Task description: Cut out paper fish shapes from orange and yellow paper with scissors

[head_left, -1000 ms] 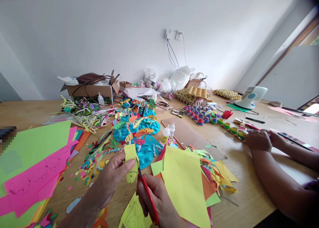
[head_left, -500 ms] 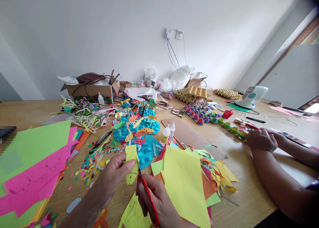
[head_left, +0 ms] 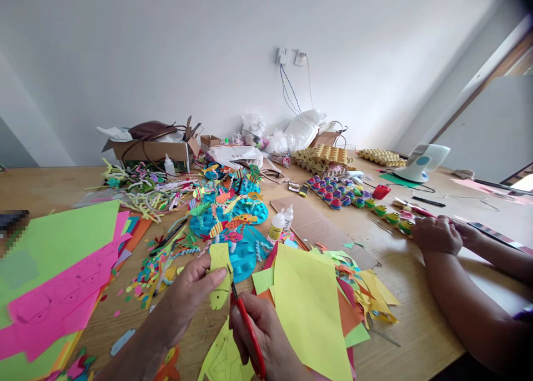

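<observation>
Between the thumb and fingers of my left hand point(head_left: 195, 292) is a yellow paper fish point(head_left: 219, 299) with a drawn outline and a dot for an eye. My right hand point(head_left: 264, 331) grips red-handled scissors point(head_left: 251, 331); their blades meet the right edge of the fish. Below lies another piece of yellow paper with drawn lines point(head_left: 222, 359). Beside my right hand rests a plain yellow sheet point(head_left: 310, 303) on a pile of coloured paper. Beyond my hands, many small paper fish point(head_left: 237, 221) stand on blue egg-carton pieces point(head_left: 244, 259).
Two glue bottles point(head_left: 276, 225) stand ahead of my hands. Green sheets point(head_left: 62, 242) and pink paper with drawn fish point(head_left: 69, 297) lie at left. On the right, another person's hands point(head_left: 437, 235) work near a painted egg-carton strip point(head_left: 391, 219). A cardboard box point(head_left: 152, 152) stands at the back.
The fish and scissors stay almost in place, the blades still at the fish's right edge. The other person's hands have shifted slightly.
</observation>
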The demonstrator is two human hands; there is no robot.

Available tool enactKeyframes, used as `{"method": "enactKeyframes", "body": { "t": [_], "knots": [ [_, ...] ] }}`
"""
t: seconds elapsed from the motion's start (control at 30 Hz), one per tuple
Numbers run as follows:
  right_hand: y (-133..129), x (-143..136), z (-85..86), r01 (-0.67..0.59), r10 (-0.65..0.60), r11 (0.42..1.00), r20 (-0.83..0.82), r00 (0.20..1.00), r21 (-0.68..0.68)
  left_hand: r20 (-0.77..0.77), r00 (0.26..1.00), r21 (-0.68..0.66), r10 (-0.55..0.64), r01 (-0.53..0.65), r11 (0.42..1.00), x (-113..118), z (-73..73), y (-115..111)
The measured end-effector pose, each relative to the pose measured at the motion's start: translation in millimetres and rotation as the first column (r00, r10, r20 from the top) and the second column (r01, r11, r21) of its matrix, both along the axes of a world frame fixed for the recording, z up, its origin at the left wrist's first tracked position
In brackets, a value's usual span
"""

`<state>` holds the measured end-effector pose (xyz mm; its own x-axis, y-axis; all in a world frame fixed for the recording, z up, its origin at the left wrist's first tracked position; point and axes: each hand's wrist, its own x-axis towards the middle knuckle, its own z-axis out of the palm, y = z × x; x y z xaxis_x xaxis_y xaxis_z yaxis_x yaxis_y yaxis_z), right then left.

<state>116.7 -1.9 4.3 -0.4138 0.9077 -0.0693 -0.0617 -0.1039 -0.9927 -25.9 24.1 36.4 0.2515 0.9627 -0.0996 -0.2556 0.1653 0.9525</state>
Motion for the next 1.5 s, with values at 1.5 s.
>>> {"method": "enactKeyframes", "body": {
  "t": [1.5],
  "knots": [
    [0, 6, -9.2, 0.002, -0.036, 0.987, 0.205, 0.978, 0.16, -0.075, 0.996, 0.015, -0.043, 0.045, 0.999, -6, 10.6, 2]
  ]
}}
